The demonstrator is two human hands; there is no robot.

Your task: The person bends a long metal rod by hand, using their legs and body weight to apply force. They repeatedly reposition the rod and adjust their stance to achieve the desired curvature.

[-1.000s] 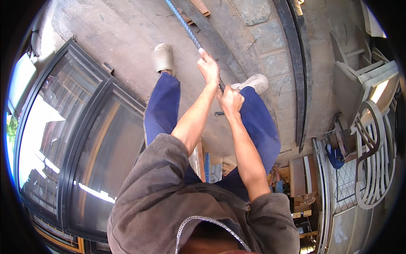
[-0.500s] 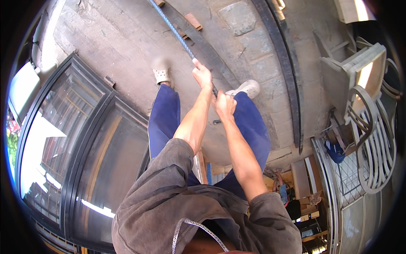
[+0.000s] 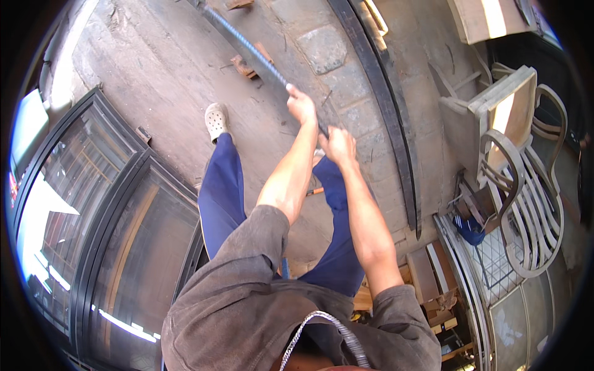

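A long, thin, blue spiral-patterned pole (image 3: pixel 247 44) slants from the upper left down to my hands. My left hand (image 3: pixel 302 106) is closed around it farther out, its thumb lying along the pole. Nearer to me, my right hand (image 3: pixel 340 146) grips a dark stretch of what looks like the same pole, behind the left hand. A dark strip on the ground runs close along the pole, partly hidden by it. Small reddish-brown blocks (image 3: pixel 245 67) lie beside that strip. The pole's far end is blurred.
Dark-framed glass panels (image 3: pixel 130 247) stand at my left. To the right, a long black beam (image 3: pixel 387 93) lies on the ground. Wooden chairs (image 3: pixel 526 204) are stacked farther right. An orange-handled tool (image 3: pixel 315 191) lies between my legs.
My view has shifted, so the ground, beam and chairs sit farther left. Both hands keep hold of the pole. My left foot shows more clearly, and my right foot is now mostly hidden behind my hands.
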